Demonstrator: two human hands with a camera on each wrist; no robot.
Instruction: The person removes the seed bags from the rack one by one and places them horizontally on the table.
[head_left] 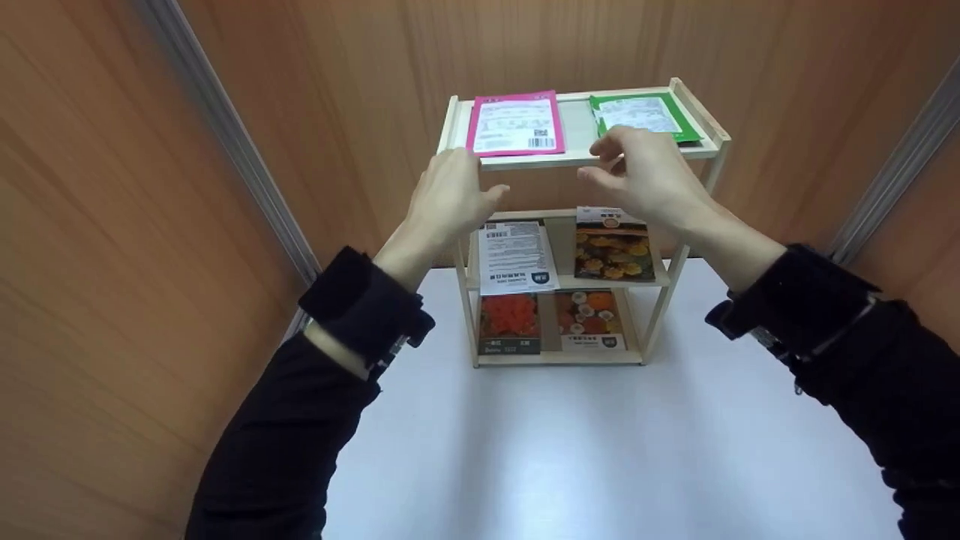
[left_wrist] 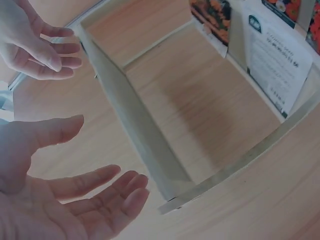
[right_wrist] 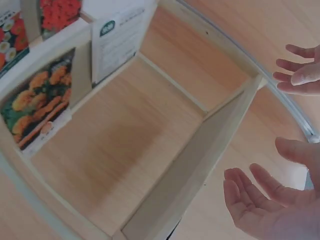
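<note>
A small three-tier wooden shelf [head_left: 566,159] stands on the white table. My left hand [head_left: 450,191] is at the front left of its top tier, near a pink-edged packet [head_left: 516,126]. My right hand [head_left: 652,169] hovers in front of a green packet [head_left: 645,114] at the top right and partly covers it. In the left wrist view the left hand [left_wrist: 75,200] has loosely spread fingers and an empty palm. The right hand [right_wrist: 275,195] appears in the right wrist view with relaxed, slightly bent fingers, holding nothing. Both hands seem apart from the packets.
On the middle tier lie a white printed packet [head_left: 514,259] and an orange-flower packet [head_left: 613,251]. The bottom tier bears a red-flower packet [head_left: 510,319] and a mixed-flower packet [head_left: 589,315]. Wood-grain panels [head_left: 540,45] with metal edging surround the white table [head_left: 555,450].
</note>
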